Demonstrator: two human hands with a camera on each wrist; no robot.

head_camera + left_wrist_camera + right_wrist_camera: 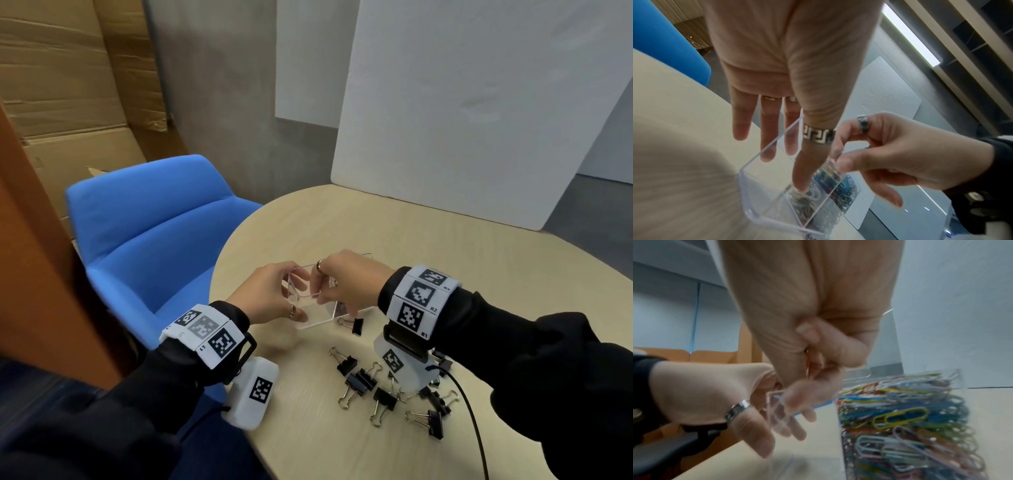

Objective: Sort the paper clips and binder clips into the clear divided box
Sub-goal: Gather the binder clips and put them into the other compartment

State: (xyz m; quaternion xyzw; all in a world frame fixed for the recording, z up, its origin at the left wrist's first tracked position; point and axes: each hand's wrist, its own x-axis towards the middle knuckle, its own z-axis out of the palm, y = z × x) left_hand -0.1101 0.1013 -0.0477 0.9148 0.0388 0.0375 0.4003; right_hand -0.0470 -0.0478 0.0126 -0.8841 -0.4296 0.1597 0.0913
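The clear divided box point(318, 313) stands on the round beige table point(445, 257) between both hands. My left hand point(287, 298) grips its left end, thumb on the near wall and straight fingers behind the far wall point(764, 186). My right hand point(320, 294) pinches the box's top edge with thumb and index finger point(838, 159). Coloured paper clips point(900, 417) fill one compartment; the compartment by my left hand point(777, 426) looks empty. Several black binder clips point(383, 394) lie loose on the table in front of the box, one point(356, 325) right beside it.
A blue chair point(154, 240) stands left of the table, whose curved edge runs just beside the box. A white board point(479, 120) leans at the table's far side. A black cable point(472, 411) trails from my right wrist across the near table.
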